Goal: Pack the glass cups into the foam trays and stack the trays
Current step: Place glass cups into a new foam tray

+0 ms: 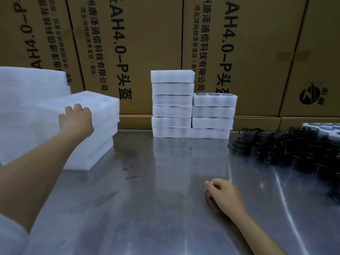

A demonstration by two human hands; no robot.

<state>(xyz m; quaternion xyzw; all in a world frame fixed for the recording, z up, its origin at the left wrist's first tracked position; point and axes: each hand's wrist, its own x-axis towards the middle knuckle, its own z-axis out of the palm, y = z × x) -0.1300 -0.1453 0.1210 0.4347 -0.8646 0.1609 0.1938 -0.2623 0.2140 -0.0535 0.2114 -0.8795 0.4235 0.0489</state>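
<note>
**Fresh tray comes off the pile**

The left hand point(78, 117) curls its fingers over the near edge of the top foam tray point(95, 103) on the empty pile. Judged best: lift it level, clear of the tray beneath, and set it on the steel table point(147, 199). The right hand point(223, 192) rests there, loosely curled, holding nothing. Beyond it stand packed stacks point(191, 107); farther right, dark glass cups point(287, 148) wait. Behind, cartons point(139, 43) read "AH4.0-P头盔".
</note>
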